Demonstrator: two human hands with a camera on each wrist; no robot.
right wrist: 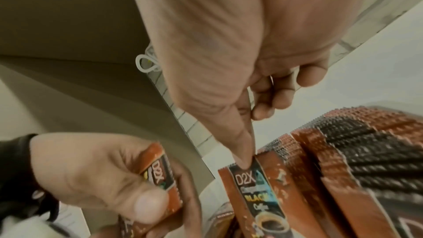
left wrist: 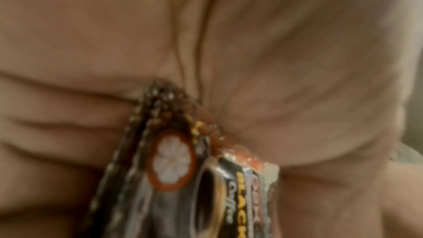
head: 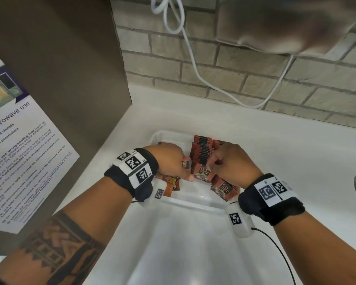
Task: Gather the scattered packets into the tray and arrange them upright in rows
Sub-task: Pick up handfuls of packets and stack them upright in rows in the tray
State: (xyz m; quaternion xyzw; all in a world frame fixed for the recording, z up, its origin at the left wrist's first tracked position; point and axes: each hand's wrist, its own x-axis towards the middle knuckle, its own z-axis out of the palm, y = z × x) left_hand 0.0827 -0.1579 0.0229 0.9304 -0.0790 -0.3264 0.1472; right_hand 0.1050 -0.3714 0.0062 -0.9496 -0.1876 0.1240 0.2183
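Light, slick and floppy, these packets (head: 201, 153) want pinching by the crimped top, as the right hand (head: 232, 163) pinches one and the left hand (head: 171, 163) clutches several.

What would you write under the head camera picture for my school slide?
Left hand holds a coffee packet while right hand steadies upright packets in the white tray.

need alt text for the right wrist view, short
The right hand pinches the top edge of a D2X black coffee packet at the front of an upright row of packets. At lower left, the left hand grips another packet.
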